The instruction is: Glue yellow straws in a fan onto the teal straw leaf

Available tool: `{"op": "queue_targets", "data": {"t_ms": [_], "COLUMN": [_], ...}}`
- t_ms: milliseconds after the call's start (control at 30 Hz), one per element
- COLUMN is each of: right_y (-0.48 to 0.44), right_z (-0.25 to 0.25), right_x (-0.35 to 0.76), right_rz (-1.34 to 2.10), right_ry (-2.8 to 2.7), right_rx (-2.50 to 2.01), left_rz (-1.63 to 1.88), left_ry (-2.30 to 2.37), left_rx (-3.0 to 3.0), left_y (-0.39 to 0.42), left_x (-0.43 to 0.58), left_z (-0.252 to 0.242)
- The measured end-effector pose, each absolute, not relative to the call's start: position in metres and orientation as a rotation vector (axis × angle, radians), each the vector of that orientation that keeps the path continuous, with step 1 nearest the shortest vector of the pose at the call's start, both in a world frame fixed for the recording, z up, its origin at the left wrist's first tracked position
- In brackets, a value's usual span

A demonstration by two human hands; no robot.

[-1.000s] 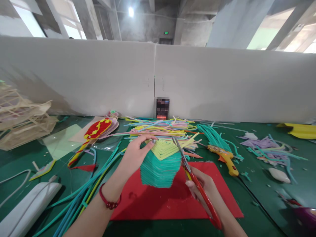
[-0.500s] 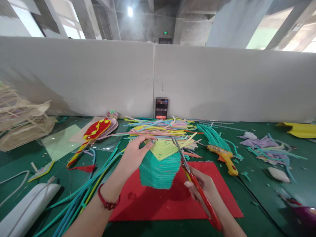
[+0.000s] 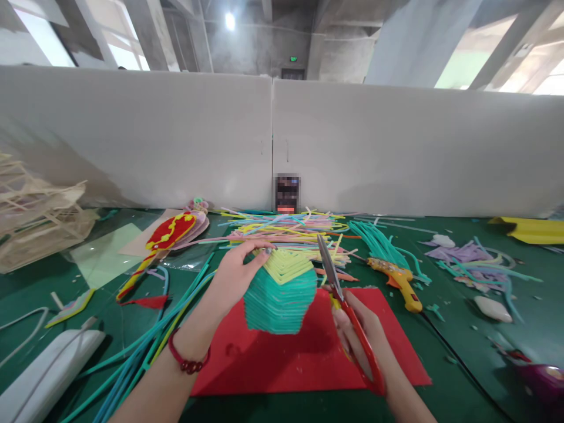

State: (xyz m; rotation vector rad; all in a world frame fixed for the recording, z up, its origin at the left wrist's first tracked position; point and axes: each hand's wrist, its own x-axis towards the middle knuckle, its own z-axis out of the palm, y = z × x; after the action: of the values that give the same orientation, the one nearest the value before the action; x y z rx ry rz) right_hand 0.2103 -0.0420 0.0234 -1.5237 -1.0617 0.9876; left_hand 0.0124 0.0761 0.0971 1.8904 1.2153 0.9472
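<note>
Starting at the left: long teal and blue foam strips [image 3: 145, 346] sprawled over the green table [image 3: 462, 329], beside a wrist with a red bead bracelet [image 3: 187, 361]. Next, left hand [image 3: 231, 273] cupped over the upper left side of the teal-and-yellow stacked foam-strip form [image 3: 279, 296], fingers curled onto its yellow top, steadying it upright on the rear edge of the flat red sheet [image 3: 273, 364]. Behind it, a loose heap of multicoloured strips [image 3: 282, 226]. Just right of the form, red-handled scissors [image 3: 348, 317] gripped in the right hand [image 3: 359, 338], fingers closed through the loops, blades nearly together and pointing up beside the yellow strip ends. Farther right, a yellow-orange glue gun [image 3: 396, 279] lying apart. Looks like trimming of protruding strip ends at the form's right edge; calls next for opening the blades, setting them flush against that edge, and a firm hold from the left.
</note>
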Motion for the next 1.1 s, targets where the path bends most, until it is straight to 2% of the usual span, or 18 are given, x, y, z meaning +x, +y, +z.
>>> {"op": "queue_targets", "data": {"t_ms": [167,467,800,967,1100], "right_y": [-0.032,-0.027,0.074,0.087,0.060], "right_z": [0.011,0.004,0.052,0.073,0.077], "right_x": [0.220,0.228,0.234,0.239,0.231], "right_rz": [0.940,0.416,-0.011,0.103,0.560], "right_ry": [-0.997,-1.357,-1.902,-1.858,-1.514], "right_rx": [-1.541,-1.938,-1.568,-1.561,-1.550], "left_rz": [0.968,1.070,1.024,0.963,0.962], "left_ry": [1.229,1.276,1.196,1.186,1.160], "left_rx": [1.850,1.800,1.849,1.873,1.866], "left_y": [0.079,0.080,0.074,0.072,0.071], "left_x": [0.011,-0.001,0.007,0.013,0.013], "left_z": [0.096,0.100,0.102,0.100,0.100]}}
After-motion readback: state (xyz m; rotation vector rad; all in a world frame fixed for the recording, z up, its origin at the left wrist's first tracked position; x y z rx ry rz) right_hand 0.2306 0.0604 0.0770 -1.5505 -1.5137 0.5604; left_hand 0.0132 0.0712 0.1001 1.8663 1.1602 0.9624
